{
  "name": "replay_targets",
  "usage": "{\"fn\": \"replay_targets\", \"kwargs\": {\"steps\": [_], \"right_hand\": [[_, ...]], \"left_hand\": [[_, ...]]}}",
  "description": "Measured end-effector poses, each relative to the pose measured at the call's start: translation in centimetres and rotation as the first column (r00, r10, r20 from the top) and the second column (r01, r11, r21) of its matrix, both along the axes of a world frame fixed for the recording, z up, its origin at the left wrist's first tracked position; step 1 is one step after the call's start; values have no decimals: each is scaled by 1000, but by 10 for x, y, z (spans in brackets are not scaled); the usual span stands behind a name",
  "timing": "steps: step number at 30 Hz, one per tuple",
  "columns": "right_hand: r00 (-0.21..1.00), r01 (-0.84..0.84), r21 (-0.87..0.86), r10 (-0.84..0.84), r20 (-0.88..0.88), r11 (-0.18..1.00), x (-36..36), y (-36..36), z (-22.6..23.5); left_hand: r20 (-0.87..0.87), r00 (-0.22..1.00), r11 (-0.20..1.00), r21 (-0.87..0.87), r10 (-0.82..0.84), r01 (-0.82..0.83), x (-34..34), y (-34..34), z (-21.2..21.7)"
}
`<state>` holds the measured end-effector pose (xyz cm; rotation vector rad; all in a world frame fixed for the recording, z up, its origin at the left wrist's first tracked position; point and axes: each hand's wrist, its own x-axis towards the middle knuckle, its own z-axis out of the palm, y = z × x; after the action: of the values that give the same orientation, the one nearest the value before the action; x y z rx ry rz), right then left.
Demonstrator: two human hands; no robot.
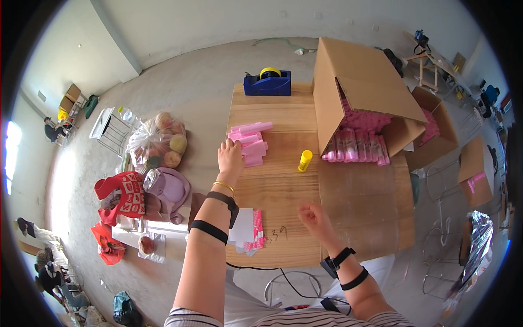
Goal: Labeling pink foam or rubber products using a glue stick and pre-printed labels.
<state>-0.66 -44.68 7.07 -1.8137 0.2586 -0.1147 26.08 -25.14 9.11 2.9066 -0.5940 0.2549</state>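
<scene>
On the left part of the wooden table (pixel 283 191) lies a small pile of pink capped tubes (pixel 253 143), much like thick markers. My left hand (pixel 231 157) is at the pile's left edge with its fingers bent over a pink tube; its fingertips are partly hidden. My right hand (pixel 315 218) hovers above the table's middle with curled fingers, and nothing shows in it. A yellow glue stick (pixel 305 161) stands upright between the pile and the box. White cards and pink-and-white printed strips (pixel 248 229) lie near the front edge, by my left forearm.
A large cardboard box (pixel 370 71) lies on its side at the right, with clear-wrapped pink packs (pixel 357 147) at its mouth. A blue tape dispenser (pixel 268 84) stands at the back. Fruit in a plastic bag (pixel 158 143) and a red bag (pixel 122 196) are left. More open boxes (pixel 433 131) stand right.
</scene>
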Motion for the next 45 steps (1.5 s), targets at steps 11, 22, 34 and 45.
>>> {"fn": "replay_targets", "kwargs": {"steps": [11, 22, 34, 45], "right_hand": [[1000, -20, 109, 18, 13, 994, 7, 1, 32], [938, -338, 347, 281, 203, 875, -35, 28, 125], [950, -289, 569, 156, 270, 770, -101, 40, 162], [927, -366, 712, 306, 219, 599, -131, 51, 179]], "left_hand": [[-602, 587, 461, -796, -542, -391, -124, 12, 45], [-426, 149, 158, -604, -892, -781, -279, 46, 93], [-357, 549, 211, -926, -756, -312, -352, 46, 170], [-131, 797, -44, -980, -590, -194, -369, 44, 193]]}}
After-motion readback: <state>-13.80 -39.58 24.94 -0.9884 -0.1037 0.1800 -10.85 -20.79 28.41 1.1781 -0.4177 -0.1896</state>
